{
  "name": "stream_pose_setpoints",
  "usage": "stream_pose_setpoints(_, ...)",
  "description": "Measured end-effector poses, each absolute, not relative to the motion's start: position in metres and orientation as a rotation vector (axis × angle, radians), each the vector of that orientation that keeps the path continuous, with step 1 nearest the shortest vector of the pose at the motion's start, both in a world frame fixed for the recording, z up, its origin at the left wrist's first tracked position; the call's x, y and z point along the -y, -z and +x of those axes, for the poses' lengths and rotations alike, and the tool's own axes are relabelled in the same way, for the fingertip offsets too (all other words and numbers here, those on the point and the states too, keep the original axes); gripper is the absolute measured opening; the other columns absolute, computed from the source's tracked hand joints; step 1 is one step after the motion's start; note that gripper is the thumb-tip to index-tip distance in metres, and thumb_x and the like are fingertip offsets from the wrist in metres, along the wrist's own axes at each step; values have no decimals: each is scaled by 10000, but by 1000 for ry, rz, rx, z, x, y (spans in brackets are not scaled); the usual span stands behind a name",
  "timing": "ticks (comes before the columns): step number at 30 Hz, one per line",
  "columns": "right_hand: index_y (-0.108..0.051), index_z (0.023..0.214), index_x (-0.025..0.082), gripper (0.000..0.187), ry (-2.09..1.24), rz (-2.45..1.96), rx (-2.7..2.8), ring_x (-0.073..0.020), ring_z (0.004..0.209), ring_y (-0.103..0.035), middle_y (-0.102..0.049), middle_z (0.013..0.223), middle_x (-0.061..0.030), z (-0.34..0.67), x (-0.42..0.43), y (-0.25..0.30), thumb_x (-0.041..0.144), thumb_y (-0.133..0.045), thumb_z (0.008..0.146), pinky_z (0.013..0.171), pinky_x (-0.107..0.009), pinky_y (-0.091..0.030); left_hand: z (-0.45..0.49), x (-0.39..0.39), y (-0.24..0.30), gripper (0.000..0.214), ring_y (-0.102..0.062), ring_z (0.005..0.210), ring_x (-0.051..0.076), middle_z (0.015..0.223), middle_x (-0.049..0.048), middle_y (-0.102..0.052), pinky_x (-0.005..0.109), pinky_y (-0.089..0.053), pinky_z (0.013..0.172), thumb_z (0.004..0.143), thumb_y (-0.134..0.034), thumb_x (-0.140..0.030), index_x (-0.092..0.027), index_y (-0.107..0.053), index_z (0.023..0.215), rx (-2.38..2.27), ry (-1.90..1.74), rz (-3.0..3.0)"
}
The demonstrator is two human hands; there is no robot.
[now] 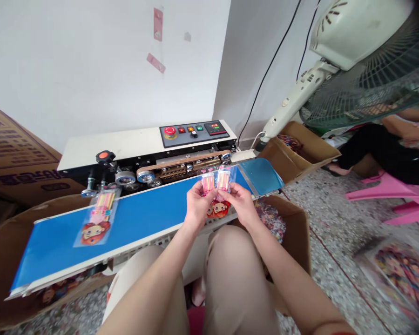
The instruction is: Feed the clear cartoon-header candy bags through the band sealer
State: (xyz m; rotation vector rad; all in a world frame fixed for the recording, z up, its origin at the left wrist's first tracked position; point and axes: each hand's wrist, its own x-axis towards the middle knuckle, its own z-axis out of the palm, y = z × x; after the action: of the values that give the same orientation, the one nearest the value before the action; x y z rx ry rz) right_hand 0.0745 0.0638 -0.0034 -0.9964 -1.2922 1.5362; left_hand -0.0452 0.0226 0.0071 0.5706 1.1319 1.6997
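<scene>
My left hand (196, 207) pinches a small clear packet (208, 182) of pink and yellow striped sticks above the blue conveyor belt (150, 197). Beside it, my right hand (243, 204) closes on a second, similar packet (224, 178). The two packets are side by side, their upper ends toward the sealing machine (136, 144). Red-haired cartoon faces (219, 209) show below my fingers, partly covered by them. Farther left, another bagged packet (97, 218) lies on the belt, its top edge by the machine's rollers.
An open cardboard box (296, 232) with colourful packets stands under the belt's right end; another box (300, 151) is behind it. A large fan (363, 60) leans in at upper right. A pink stool (398, 193) and a seated person are at right. A clear bag (400, 270) lies on the floor.
</scene>
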Motion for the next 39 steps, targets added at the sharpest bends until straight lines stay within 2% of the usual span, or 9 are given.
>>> stream_pose_setpoints(6,-682,881,181,330,-1454,-1025,1182,-134,647,-624,-704,781,-11,88,-90,5,395,-784,652,688,-296,-532,-50,-23,-6,311,-558,572,106,726,5,-684,231,-440,569,615,-816,-329,-158,-685,840,-1147,-1713,499)
stream_pose_setpoints(11,-676,721,163,353,-1261,-1252,1152,-149,556,-595,-668,636,-10,112,-152,20,403,-832,515,585,-304,-505,-51,-22,-12,363,-545,557,98,692,0,-659,222,-432,556,631,-799,-426,-146,-691,835,-1122,-1718,442)
stream_pose_setpoints(14,-669,678,155,351,-1355,-1398,1326,-179,572,-614,-663,615,-30,113,-182,23,392,-838,482,588,-325,-511,-50,-21,-16,408,-576,582,120,715,20,-669,237,-460,573,653,-764,-503,-141,-690,826,-1078,-1679,432)
stream_pose_setpoints(20,-681,917,180,394,-923,-1386,1679,-224,778,-658,-700,803,-65,98,-156,7,500,-708,690,733,-350,-526,-52,-21,-12,395,-581,578,131,713,31,-666,256,-484,586,715,-712,-511,-147,-704,865,-1055,-1626,491)
stream_pose_setpoints(23,-653,1004,198,419,-1280,-1109,1700,-205,806,-664,-708,915,-65,84,-105,-1,541,-640,766,725,-323,-536,-53,-23,-8,351,-563,613,113,731,22,-650,229,-473,607,703,-728,-498,-156,-712,778,-1097,-1657,533)
stream_pose_setpoints(27,-625,901,198,366,-1612,-909,1564,-171,699,-657,-697,774,-8,73,-64,1,467,-754,688,674,-292,-534,-52,-22,-10,332,-557,659,98,789,18,-639,203,-458,611,732,-707,-493,-175,-727,822,-1120,-1641,571)
stream_pose_setpoints(31,-616,820,186,393,-1403,-1097,1282,-160,652,-649,-697,737,-7,95,-98,12,496,-771,636,647,-286,-529,-54,-20,-18,480,-611,763,133,972,51,-641,242,-505,658,744,-677,-535,-211,-675,1098,-1153,-1592,554)
stream_pose_setpoints(35,-616,687,159,462,-1173,-1353,1258,-160,579,-623,-669,632,-8,119,-159,24,522,-821,486,557,-266,-498,-56,-19,-20,497,-613,726,134,950,57,-637,253,-521,634,712,-700,-545,-187,-661,1054,-1202,-1562,515)
stream_pose_setpoints(39,-634,669,140,448,-1395,-1467,1343,-172,540,-625,-666,594,-28,110,-184,26,455,-859,445,495,-266,-498,-57,-21,-17,475,-616,704,134,927,63,-643,251,-522,612,703,-713,-531,-170,-662,1008,-1203,-1559,515)
